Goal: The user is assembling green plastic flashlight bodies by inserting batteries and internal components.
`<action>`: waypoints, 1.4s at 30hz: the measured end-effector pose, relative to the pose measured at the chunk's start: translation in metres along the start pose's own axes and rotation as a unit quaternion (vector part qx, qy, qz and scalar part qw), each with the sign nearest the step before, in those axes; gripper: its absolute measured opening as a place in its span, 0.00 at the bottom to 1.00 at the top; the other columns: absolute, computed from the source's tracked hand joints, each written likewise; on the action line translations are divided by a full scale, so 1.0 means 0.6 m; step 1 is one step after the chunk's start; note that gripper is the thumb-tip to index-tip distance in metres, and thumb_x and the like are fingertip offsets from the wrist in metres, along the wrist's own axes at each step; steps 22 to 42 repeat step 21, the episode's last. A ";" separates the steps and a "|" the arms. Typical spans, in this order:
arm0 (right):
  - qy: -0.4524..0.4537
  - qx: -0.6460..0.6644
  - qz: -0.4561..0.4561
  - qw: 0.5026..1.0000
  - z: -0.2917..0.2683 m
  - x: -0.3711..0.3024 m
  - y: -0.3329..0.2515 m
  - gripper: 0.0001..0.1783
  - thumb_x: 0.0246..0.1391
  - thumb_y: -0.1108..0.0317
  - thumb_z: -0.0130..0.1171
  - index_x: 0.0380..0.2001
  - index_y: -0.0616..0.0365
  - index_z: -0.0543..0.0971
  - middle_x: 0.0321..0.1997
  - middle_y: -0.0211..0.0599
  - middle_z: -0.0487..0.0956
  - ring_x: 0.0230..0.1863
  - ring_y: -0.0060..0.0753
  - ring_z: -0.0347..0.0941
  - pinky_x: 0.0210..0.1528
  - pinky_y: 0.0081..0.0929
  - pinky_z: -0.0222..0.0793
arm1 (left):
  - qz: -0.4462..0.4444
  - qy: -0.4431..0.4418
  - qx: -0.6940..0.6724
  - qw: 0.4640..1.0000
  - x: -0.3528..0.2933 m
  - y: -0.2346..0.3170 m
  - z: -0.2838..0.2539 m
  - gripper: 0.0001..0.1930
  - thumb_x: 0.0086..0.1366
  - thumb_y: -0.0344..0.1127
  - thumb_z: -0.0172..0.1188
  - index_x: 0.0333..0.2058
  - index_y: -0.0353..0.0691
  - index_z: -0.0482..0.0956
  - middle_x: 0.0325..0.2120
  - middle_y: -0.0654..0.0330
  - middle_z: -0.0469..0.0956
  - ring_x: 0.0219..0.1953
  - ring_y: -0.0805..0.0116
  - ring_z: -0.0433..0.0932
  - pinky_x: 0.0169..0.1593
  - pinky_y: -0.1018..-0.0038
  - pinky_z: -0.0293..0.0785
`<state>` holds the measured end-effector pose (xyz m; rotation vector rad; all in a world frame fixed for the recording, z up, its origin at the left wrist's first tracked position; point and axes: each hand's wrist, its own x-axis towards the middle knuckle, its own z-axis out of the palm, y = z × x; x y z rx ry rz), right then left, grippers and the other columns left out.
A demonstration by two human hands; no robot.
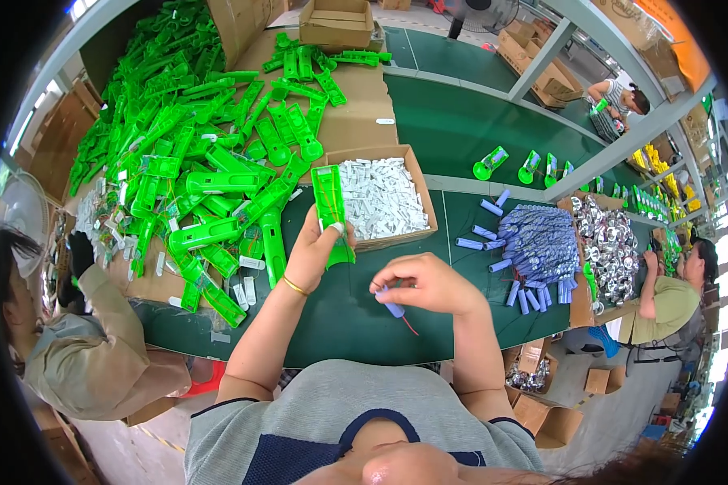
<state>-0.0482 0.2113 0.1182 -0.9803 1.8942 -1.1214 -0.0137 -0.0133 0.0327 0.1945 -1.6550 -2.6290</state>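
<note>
My left hand (313, 246) is closed round a bright green plastic housing (328, 199), held upright, with its hollow inner side and thin wires showing. To its right, my right hand (429, 281) pinches a blue-purple cylindrical battery (391, 307) with a red wire trailing from its lower end. The battery and the housing are apart. Just behind my hands stands an open cardboard box (429, 202) full of small white plastic pieces (383, 198).
A large heap of green housings (170, 129) lies on cardboard at the left. Stacked wired batteries (538, 242) sit at the right, beside a box of shiny silver parts (611, 242). Co-workers sit at left (89, 339) and right (671, 299). A grey metal frame (623, 133) crosses the right.
</note>
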 end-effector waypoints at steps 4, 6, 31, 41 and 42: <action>0.148 0.326 -0.208 0.910 0.007 0.013 0.022 0.09 0.56 0.80 0.62 0.41 0.66 0.80 0.46 0.46 0.82 0.48 0.34 0.79 0.53 0.31 0.75 | 0.017 -0.052 0.047 0.997 -0.001 -0.001 -0.002 0.19 0.69 0.25 0.48 0.58 0.38 0.64 0.38 0.60 0.76 0.38 0.69 0.77 0.47 0.72 0.76; 0.300 0.306 -0.154 0.890 0.018 0.042 0.011 0.10 0.57 0.81 0.61 0.43 0.67 0.79 0.48 0.47 0.82 0.49 0.32 0.78 0.55 0.30 0.74 | 0.044 -0.072 0.114 0.990 -0.013 0.003 0.016 0.20 0.69 0.24 0.50 0.59 0.38 0.62 0.36 0.61 0.76 0.38 0.71 0.77 0.44 0.73 0.76; 0.388 0.276 -0.147 0.867 0.076 0.140 0.087 0.07 0.60 0.77 0.61 0.42 0.64 0.79 0.44 0.32 0.75 0.43 0.21 0.75 0.50 0.20 0.75 | -0.040 -0.080 0.131 0.987 -0.046 -0.023 0.002 0.26 0.71 0.32 0.53 0.65 0.37 0.57 0.37 0.60 0.73 0.36 0.72 0.74 0.43 0.74 0.72; 0.388 0.276 -0.147 0.867 0.076 0.140 0.087 0.07 0.60 0.77 0.61 0.42 0.64 0.79 0.44 0.32 0.75 0.43 0.21 0.75 0.50 0.20 0.75 | -0.040 -0.080 0.131 0.987 -0.046 -0.023 0.002 0.26 0.71 0.32 0.53 0.65 0.37 0.57 0.37 0.60 0.73 0.36 0.72 0.74 0.43 0.74 0.72; 0.388 0.276 -0.147 0.867 0.076 0.140 0.087 0.07 0.60 0.77 0.61 0.42 0.64 0.79 0.44 0.32 0.75 0.43 0.21 0.75 0.50 0.20 0.75 | -0.040 -0.080 0.131 0.987 -0.046 -0.023 0.002 0.26 0.71 0.32 0.53 0.65 0.37 0.57 0.37 0.60 0.73 0.36 0.72 0.74 0.43 0.74 0.72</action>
